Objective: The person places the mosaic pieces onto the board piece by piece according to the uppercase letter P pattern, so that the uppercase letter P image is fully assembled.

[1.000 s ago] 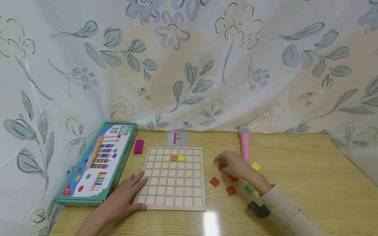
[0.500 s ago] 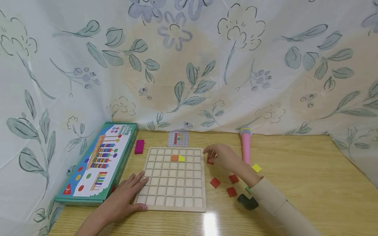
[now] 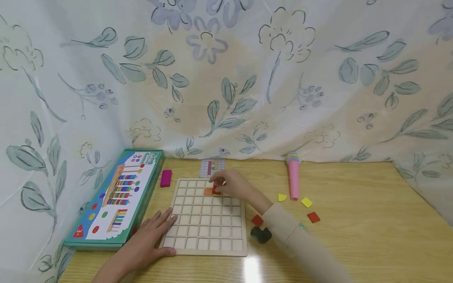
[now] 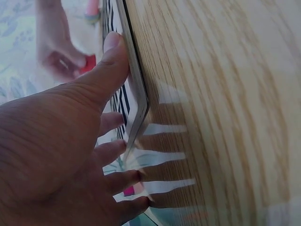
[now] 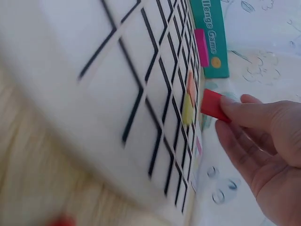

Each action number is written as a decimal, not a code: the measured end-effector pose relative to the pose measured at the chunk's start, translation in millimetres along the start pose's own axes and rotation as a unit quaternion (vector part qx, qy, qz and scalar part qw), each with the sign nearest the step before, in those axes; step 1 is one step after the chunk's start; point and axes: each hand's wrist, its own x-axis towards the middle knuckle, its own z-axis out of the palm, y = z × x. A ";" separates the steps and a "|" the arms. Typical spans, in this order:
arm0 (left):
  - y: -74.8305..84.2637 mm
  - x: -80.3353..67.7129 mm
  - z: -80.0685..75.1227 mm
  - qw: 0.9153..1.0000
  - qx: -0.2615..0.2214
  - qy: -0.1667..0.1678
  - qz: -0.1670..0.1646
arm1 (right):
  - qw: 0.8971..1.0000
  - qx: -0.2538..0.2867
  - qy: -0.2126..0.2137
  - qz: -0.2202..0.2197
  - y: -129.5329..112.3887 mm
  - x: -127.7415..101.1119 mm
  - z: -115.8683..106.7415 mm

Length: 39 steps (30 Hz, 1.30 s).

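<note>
Pinched between thumb and fingertips of my right hand [image 3: 231,184], the red tile [image 5: 214,105] hovers over the grid board [image 3: 207,232]'s far rows, just beside the orange tile [image 3: 208,191] and yellow tile [image 5: 187,109] seated there. My left hand [image 3: 150,236] lies flat, fingers straight, pressing the board's near corner to the worktop [image 3: 354,236]. I judge a tilted tile could catch a cell wall or knock its neighbours loose.
</note>
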 end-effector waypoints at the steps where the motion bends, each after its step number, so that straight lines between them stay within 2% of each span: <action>1: 0.4 0.2 0.1 1.000 -0.001 0.000 0.001 | 1.000 0.008 0.003 -0.004 -1.9 3.7 2.7; 8: 4.0 2.2 0.7 1.000 0.001 0.004 0.010 | 0.999 0.042 0.014 -0.014 -11.8 24.8 23.0; 14: 4.6 2.3 0.5 1.000 0.004 0.010 0.019 | 1.000 0.015 -0.005 -0.011 -17.2 32.8 34.3; 22: 3.3 1.1 0.9 1.000 0.007 0.009 0.017 | 1.000 0.003 -0.006 0.028 -15.7 35.5 38.2; 26: 2.1 0.6 1.3 1.000 0.002 0.007 0.015 | 0.999 -0.011 -0.008 0.031 -12.4 37.9 42.5; 33: 1.3 -0.4 1.4 1.000 -0.004 0.004 0.006 | 0.997 -0.061 -0.036 0.024 -15.9 39.5 45.4; 39: 0.1 -0.4 1.2 1.000 -0.003 0.009 0.008 | 0.997 -0.048 -0.044 0.041 -19.0 34.6 36.2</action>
